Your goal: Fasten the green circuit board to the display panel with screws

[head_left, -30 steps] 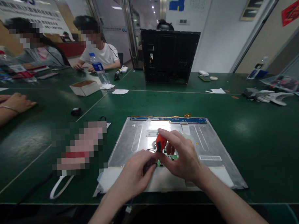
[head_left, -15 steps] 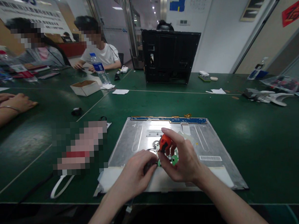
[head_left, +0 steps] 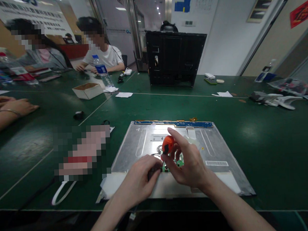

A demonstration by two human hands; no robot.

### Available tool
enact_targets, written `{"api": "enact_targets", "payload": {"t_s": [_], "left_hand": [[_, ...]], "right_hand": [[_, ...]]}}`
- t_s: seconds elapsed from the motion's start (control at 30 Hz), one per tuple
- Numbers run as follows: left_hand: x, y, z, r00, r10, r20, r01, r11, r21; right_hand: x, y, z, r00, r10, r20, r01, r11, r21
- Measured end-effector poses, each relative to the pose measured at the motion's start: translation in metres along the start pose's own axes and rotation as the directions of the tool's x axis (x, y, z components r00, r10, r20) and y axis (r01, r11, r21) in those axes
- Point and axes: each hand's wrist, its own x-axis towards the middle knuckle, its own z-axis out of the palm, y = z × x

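Note:
A metal-backed display panel (head_left: 127, 157) lies flat on the green table in front of me, with a blue circuit strip (head_left: 156, 123) along its far edge. My right hand (head_left: 187, 159) grips a screwdriver (head_left: 167, 144) by its orange and black handle. Its shaft points down at a small green circuit board (head_left: 180, 160) on the panel, partly hidden by my fingers. My left hand (head_left: 142, 175) is closed beside the board's left edge, thumb and fingers pinched together near the screwdriver's tip. What lies between those fingers is hidden.
A blurred pinkish item (head_left: 84, 151) with a white strap lies left of the panel. Farther off are an open white box (head_left: 89, 91), a water bottle (head_left: 102, 70) and a black monitor housing (head_left: 176, 59). A co-worker's hands (head_left: 16, 107) rest at the left.
The screwdriver handle has turned and tilted slightly left in my right hand, whose fingers have shifted. My left hand keeps its place.

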Motion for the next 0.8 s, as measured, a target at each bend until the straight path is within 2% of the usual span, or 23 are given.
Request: {"api": "enact_targets", "payload": {"t_s": [0.3, 0.53, 0.8], "left_hand": [[0.0009, 0.0014, -0.001, 1.0, 0.011, -0.017, -0.011, 1.0, -0.002], [-0.0006, -0.0004, -0.0006, 1.0, -0.011, 0.009, 0.011, 1.0, -0.003], [0.0008, 0.0004, -0.0007, 1.0, 0.0, -0.008, 0.0, 1.0, 0.004]], "right_hand": [[0.0035, 0.0011, 0.0001, 0.999, -0.049, -0.016, 0.049, 0.999, 0.024], [0.0013, 0.0014, 0.0, 0.999, -0.006, 0.053, 0.008, 0.999, -0.034], [0.0007, 0.0008, 0.0025, 1.0, -0.022, -0.017, 0.022, 1.0, 0.016]]}}
